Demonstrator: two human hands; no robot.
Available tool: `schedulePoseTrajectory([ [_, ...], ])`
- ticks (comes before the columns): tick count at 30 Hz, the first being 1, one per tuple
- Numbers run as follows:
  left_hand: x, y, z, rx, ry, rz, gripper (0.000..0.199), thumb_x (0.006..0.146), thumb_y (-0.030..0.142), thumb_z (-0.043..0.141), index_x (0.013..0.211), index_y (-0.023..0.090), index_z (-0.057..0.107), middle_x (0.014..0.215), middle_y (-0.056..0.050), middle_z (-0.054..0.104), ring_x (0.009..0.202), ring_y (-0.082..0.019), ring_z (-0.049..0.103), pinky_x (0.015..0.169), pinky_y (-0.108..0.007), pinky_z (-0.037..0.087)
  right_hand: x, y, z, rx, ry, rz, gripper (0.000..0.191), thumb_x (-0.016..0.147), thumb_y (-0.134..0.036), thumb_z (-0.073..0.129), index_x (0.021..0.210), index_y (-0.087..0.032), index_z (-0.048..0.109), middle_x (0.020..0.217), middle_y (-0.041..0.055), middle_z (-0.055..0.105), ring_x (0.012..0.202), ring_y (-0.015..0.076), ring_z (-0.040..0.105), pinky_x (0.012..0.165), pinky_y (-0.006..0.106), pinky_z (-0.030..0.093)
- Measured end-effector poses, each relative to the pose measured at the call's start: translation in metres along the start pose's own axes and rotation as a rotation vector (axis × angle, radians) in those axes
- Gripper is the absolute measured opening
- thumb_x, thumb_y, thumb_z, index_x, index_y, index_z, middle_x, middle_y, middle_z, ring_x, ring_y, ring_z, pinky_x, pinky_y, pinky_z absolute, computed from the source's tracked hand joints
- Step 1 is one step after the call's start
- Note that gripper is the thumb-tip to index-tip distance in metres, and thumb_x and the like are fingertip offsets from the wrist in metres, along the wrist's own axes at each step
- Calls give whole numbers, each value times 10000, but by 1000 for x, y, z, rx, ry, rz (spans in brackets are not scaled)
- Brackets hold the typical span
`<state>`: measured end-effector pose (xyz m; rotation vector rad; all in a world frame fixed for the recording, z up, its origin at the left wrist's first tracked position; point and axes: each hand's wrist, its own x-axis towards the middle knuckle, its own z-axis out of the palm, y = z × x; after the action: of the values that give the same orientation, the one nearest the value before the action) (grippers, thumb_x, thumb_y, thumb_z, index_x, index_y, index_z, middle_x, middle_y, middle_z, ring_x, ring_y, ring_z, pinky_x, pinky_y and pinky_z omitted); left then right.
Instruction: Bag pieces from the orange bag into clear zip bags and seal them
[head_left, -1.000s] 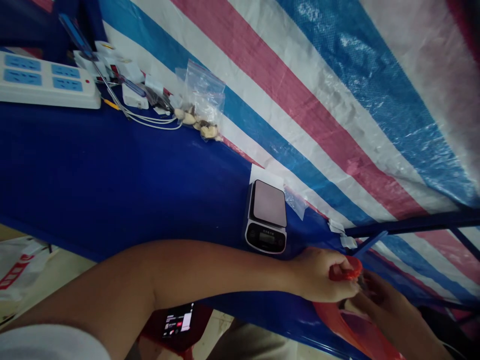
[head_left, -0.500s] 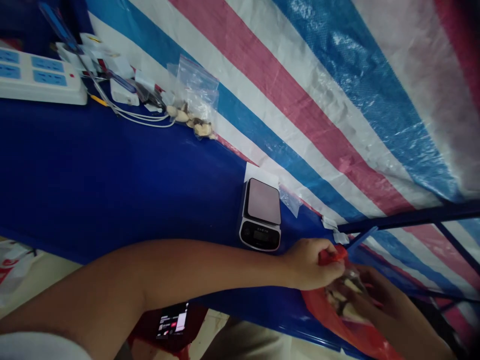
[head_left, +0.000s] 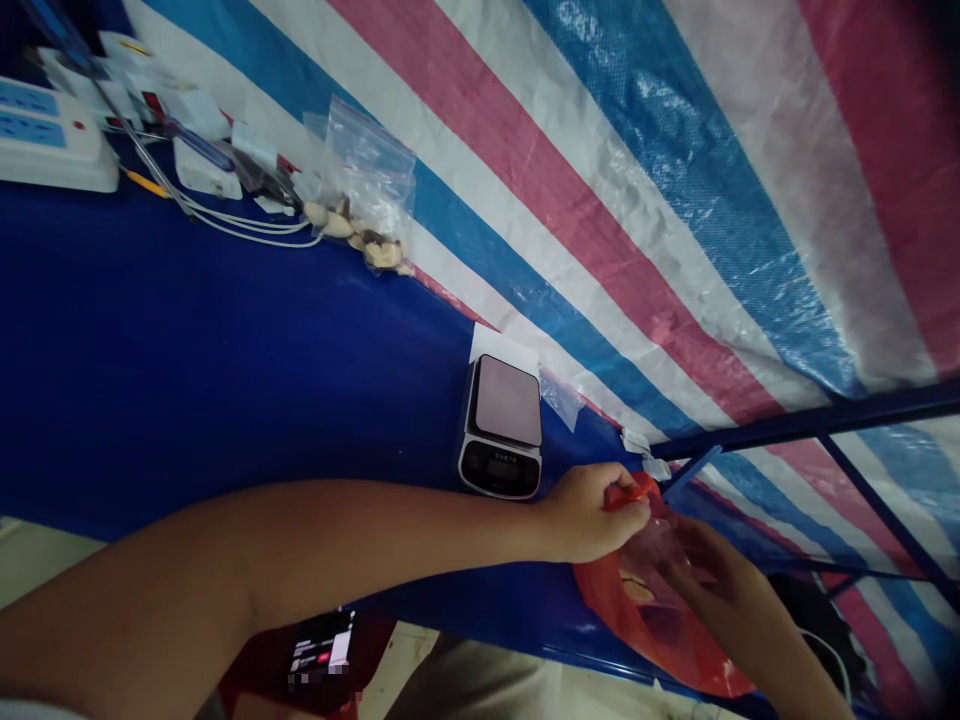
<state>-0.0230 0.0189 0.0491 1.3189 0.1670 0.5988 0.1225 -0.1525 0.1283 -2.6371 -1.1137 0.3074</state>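
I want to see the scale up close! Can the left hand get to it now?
Probably yes. The digital scale sits just past the wrist of the left hand, with nothing between. But that hand is pinching the handle of the red plastic bag, so it must let go.

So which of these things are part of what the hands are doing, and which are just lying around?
Being handled: left hand, right hand, red plastic bag.

Just lying there: digital scale, zip bag of pale lumps, power strip, phone.
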Motion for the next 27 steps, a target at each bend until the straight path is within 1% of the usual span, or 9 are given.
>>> schedulePoseTrajectory([
  [4,-1,0,0,-11,-1,-29,198,831,356,646,901,170,647,679,39,547,653,-117,501,650,-252,388,7,1,4,-67,3,-24,464,777,-542,648,1112,-222,680,1013,90,773,925,298,738,797,367,586],
  [9,0,0,1,6,3,-35,199,826,349,650,899,164,646,664,39,540,646,-119,497,633,-252,380,10,-2,2,-113,-59,-31,400,808,-581,567,912,-225,717,861,61,776,785,271,736,685,334,572],
  [10,0,0,1,10,1,-33,195,822,342,652,897,162,645,669,36,547,650,-120,500,632,-251,380,8,-3,0,-123,-52,-36,401,806,-589,565,885,-226,718,847,58,775,775,268,736,669,324,568],
  [14,0,1,-1,-2,-12,-48,184,811,331,655,887,165,632,680,34,560,659,-121,509,632,-249,381,1,-9,-14,-201,103,-55,414,775,-607,587,892,-236,729,842,67,780,762,274,749,586,293,550],
  [18,-1,1,-1,-16,-6,-37,182,826,345,636,891,177,612,702,36,573,655,-116,506,632,-254,371,0,-10,-17,-250,93,-104,389,790,-582,553,892,-248,724,823,73,779,734,284,752,568,311,555],
  [19,-2,1,-1,-16,-1,-28,178,827,343,634,890,179,607,698,38,567,650,-115,501,631,-255,367,1,-8,-18,-277,111,-110,391,801,-584,537,894,-250,718,821,73,777,732,288,752,560,317,553],
  [22,-2,1,-1,-7,18,-9,174,830,351,629,865,184,592,675,43,541,638,-113,487,631,-258,362,5,-2,-19,-363,173,-168,387,839,-565,501,939,-242,688,871,90,771,777,302,750,582,341,557],
  [24,-1,0,0,-1,27,-2,177,833,358,626,851,186,585,675,41,538,644,-116,487,632,-259,361,7,-2,-21,-409,214,-258,364,874,-511,467,982,-225,664,927,113,759,837,308,744,653,371,569],
  [27,0,-2,0,5,41,8,168,838,352,614,866,189,586,680,36,535,651,-124,486,625,-261,360,8,-7,-25,-434,248,-395,300,916,-408,408,1003,-225,629,946,125,736,886,303,729,755,418,565],
])
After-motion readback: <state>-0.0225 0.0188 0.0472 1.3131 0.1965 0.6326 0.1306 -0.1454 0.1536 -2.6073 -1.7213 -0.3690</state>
